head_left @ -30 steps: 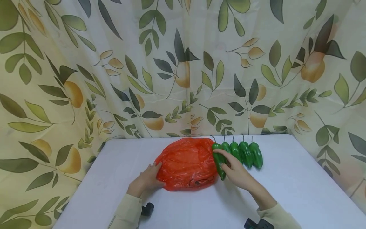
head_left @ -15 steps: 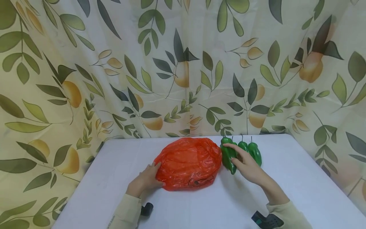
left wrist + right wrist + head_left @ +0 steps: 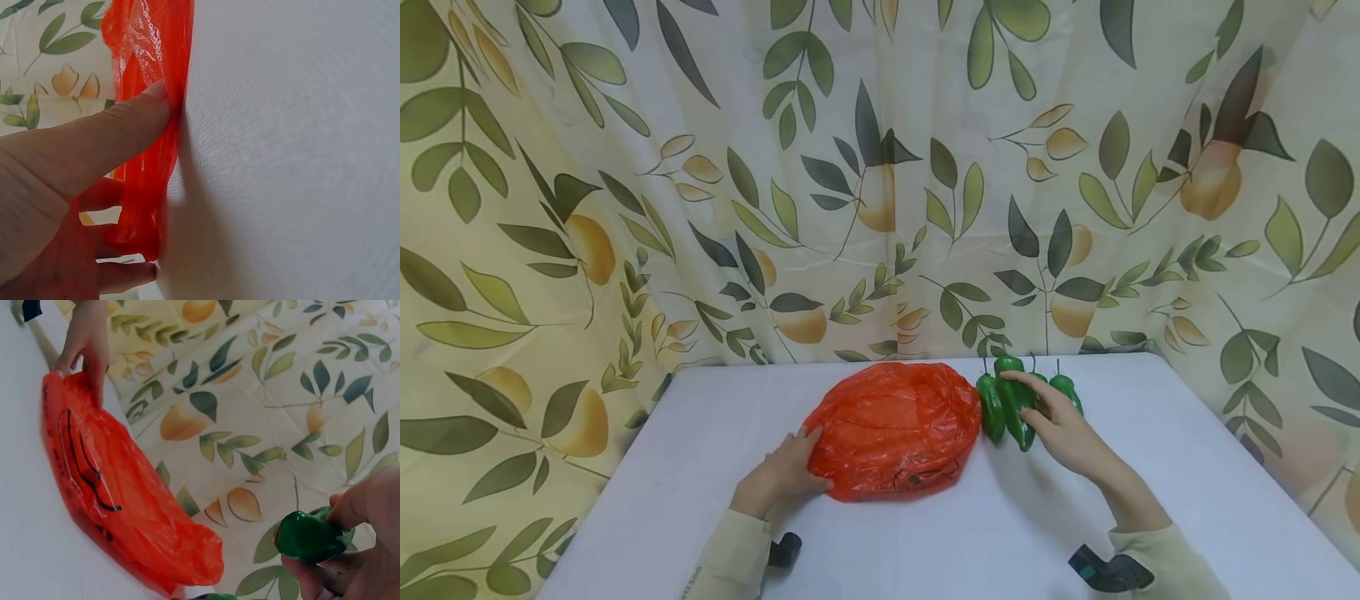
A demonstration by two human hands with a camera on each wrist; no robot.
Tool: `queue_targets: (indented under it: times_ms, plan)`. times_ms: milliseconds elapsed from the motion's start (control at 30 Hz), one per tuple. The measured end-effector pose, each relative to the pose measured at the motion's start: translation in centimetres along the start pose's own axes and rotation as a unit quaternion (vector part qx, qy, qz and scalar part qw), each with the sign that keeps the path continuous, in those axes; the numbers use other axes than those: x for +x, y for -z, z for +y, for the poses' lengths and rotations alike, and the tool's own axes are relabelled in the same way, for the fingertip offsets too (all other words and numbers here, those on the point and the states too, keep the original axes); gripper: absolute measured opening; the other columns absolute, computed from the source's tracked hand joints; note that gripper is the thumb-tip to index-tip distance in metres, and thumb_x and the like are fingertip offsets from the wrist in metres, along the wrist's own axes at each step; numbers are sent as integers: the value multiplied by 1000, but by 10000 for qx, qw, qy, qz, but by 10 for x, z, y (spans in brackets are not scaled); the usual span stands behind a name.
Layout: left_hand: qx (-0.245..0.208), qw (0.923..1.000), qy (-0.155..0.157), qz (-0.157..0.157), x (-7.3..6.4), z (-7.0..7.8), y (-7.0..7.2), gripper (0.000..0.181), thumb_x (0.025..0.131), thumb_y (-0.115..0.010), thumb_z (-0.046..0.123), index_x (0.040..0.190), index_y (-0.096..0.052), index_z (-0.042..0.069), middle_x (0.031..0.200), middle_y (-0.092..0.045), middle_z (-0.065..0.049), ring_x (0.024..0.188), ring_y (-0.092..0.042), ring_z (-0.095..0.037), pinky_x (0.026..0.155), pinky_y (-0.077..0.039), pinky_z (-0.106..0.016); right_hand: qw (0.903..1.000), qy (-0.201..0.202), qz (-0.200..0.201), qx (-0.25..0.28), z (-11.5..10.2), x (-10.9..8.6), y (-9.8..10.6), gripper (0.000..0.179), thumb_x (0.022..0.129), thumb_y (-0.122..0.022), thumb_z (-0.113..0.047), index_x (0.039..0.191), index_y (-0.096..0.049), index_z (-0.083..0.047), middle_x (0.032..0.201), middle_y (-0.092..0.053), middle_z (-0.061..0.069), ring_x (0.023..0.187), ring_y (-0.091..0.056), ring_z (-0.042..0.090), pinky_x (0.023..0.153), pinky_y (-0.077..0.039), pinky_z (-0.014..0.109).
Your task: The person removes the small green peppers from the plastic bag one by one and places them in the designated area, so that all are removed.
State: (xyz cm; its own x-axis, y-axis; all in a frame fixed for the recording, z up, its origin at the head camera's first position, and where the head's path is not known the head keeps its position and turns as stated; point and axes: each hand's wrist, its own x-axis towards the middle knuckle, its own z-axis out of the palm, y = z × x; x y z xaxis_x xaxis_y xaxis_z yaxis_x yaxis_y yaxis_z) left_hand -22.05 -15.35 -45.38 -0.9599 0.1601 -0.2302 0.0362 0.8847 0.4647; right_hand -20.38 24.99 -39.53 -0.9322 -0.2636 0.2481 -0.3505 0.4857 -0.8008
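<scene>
In the head view, a crumpled red plastic bag (image 3: pixel 891 429) lies on the white table. My left hand (image 3: pixel 788 471) grips its left edge; the left wrist view shows the thumb (image 3: pixel 134 122) on one side and fingers behind the bag. My right hand (image 3: pixel 1058 421) pinches a glossy green chili pepper (image 3: pixel 1017 408) between thumb and fingers. The right wrist view shows that pepper (image 3: pixel 309 537) tip first against the curtain. Beside the bag's right edge lies another green pepper (image 3: pixel 991 412). Further peppers, including one at the right end (image 3: pixel 1066 386), are partly hidden by the right hand.
A curtain (image 3: pixel 880 275) printed with leaves and fruit hangs behind the table's far edge and along the sides. The white table (image 3: pixel 880 550) extends in front of the bag. Dark devices are strapped at both wrists, such as the right device (image 3: pixel 1111 571).
My right hand has moved right with the pepper, from the bag's right edge to across the row of peppers. A pepper beside the bag shows again. The left hand and bag stay put.
</scene>
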Motion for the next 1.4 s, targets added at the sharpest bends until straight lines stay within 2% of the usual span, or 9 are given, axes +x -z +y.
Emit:
queue_targets:
  times_ms: [100, 167, 233, 300, 400, 633, 867, 1033, 1400]
  plan:
    - [-40, 10000, 25, -13, 0, 0, 0, 96, 78, -87, 30, 157, -37, 14, 160, -42, -14, 151, -29, -46, 109, -36, -75, 9999, -124, 29, 93, 5, 0, 3, 54, 100, -38, 7, 152, -38, -8, 154, -30, 34, 107, -60, 48, 70, -62, 38]
    - [-41, 10000, 18, -9, 0, 0, -1, 96, 77, -87, 31, 157, -37, 14, 160, -42, -14, 150, -30, -46, 109, -36, -75, 9999, -139, 73, 31, 9, 0, 5, 54, 100, -37, 7, 152, -37, -7, 155, -28, 34, 109, -57, 48, 72, -62, 42]
    - [-46, 10000, 18, 3, 0, -1, -2, 96, 77, -87, 31, 157, -37, 14, 159, -43, -13, 150, -30, -45, 109, -36, -75, 9998, -172, 105, -31, 12, 0, 7, 55, 100, -36, 8, 152, -37, -6, 157, -25, 35, 119, -53, 54, 84, -61, 55]
    - [-42, 10000, 4, 18, 1, -1, -3, 96, 77, -88, 31, 157, -37, 14, 159, -44, -13, 150, -31, -45, 110, -35, -74, 9997, -170, 146, -138, 15, 0, 9, 55, 99, -37, 9, 153, -37, -5, 160, -22, 35, 138, -35, 61, 101, -46, 71]
    - [-42, 10000, -17, 38, 1, -1, -3, 96, 77, -88, 31, 157, -38, 14, 158, -45, -13, 150, -31, -44, 111, -33, -75, 9995, -253, 160, -135, 18, 0, 13, 57, 98, -37, 9, 153, -36, -4, 161, -20, 36, 143, -27, 63, 107, -34, 76]
    - [13, 9999, -80, 65, 0, 0, -1, 96, 77, -88, 31, 157, -38, 13, 158, -45, -14, 149, -33, -45, 111, -34, -75, 9986, -425, 244, -181, 27, 0, 22, 58, 99, -36, 9, 155, -33, -5, 161, -21, 36, 138, -37, 63, 104, -45, 65]
    - [-3, 10000, -65, 60, -1, 0, -1, 96, 77, -87, 30, 157, -37, 13, 159, -43, -14, 150, -31, -45, 111, -33, -75, 9980, -569, 267, -54, 35, -1, 29, 61, 98, -36, 10, 156, -30, -4, 162, -17, 37, 138, -32, 67, 105, -39, 73]
    - [-12, 10000, -47, 59, -1, 1, 0, 96, 77, -87, 30, 157, -37, 13, 160, -41, -15, 151, -30, -46, 112, -31, -75, 9967, -726, 316, -154, 40, -2, 32, 62, 97, -37, 10, 157, -28, -3, 161, -18, 38, 134, -38, 66, 102, -47, 65]
    - [27, 10000, -60, 73, -1, 1, -1, 97, 77, -88, 30, 157, -37, 13, 159, -42, -15, 150, -31, -46, 111, -33, -75, 9937, -1059, 332, -165, 53, -2, 33, 63, 98, -35, 8, 158, -26, -4, 163, -15, 36, 133, -42, 64, 99, -50, 57]
